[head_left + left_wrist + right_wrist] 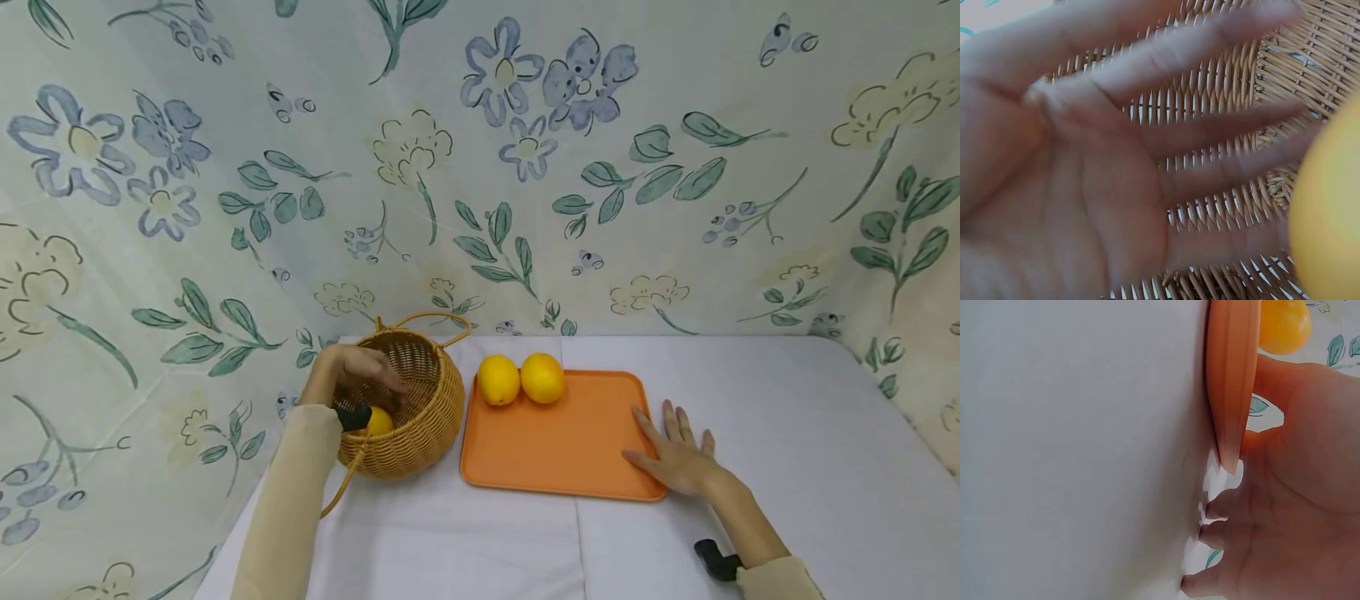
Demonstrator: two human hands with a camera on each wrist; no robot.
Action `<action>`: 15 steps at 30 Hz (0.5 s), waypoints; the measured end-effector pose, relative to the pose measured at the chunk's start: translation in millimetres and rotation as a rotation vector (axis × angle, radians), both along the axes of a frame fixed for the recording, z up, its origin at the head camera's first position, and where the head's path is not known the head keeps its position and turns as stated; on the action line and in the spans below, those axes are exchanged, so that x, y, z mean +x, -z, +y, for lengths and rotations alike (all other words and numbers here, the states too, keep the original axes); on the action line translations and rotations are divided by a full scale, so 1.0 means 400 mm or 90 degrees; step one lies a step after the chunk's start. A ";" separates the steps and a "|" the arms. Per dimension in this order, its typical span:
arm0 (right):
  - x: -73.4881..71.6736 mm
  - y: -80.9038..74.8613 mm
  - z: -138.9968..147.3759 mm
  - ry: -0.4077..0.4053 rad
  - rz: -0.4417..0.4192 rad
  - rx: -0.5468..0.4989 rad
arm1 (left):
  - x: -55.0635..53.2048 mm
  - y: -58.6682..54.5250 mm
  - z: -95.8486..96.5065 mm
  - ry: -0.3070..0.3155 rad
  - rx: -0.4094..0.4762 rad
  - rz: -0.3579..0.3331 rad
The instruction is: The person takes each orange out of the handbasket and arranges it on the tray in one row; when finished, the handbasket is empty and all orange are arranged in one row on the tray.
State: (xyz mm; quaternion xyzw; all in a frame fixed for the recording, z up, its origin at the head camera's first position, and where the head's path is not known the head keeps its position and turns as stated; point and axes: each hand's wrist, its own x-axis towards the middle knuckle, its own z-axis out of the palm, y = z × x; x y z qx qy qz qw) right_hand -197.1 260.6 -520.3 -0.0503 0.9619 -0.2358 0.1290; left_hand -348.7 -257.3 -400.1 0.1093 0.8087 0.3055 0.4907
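My left hand (367, 368) reaches into the mouth of a round wicker basket (423, 442), palm turned inward and fingers extended. Beside its fingertips, inside the basket, sits a yellow citrus fruit (380, 422); in the left wrist view this fruit (1329, 206) fills the right edge, and nothing is gripped. My right hand (678, 457) rests spread over the right edge of an orange tray (555, 446), thumb and index finger over the rim, the other fingers beyond it on the table. Two more yellow citrus fruits (498, 380) lie side by side at the tray's back left.
A white cloth (795, 433) covers the table. The basket's thin handle (341, 492) hangs at its front left, and another handle (431, 315) arches at the back. Behind the table hangs a floral curtain (420, 275). A black wrist mount (717, 560) sits below my right hand.
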 end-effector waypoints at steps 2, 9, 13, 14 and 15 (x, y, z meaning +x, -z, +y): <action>0.001 0.000 -0.001 0.001 -0.001 0.001 | -0.002 0.000 0.000 0.007 0.030 0.010; 0.002 -0.003 -0.004 -0.004 -0.003 -0.006 | 0.000 0.000 0.000 0.048 -0.003 -0.053; 0.003 -0.003 -0.003 -0.004 0.001 -0.007 | 0.001 0.004 -0.004 0.040 -0.039 -0.086; 0.004 -0.002 -0.003 -0.003 0.002 -0.007 | 0.001 0.005 -0.005 0.038 -0.045 -0.083; 0.004 -0.002 -0.003 -0.003 0.002 -0.007 | 0.001 0.005 -0.006 0.036 -0.052 -0.081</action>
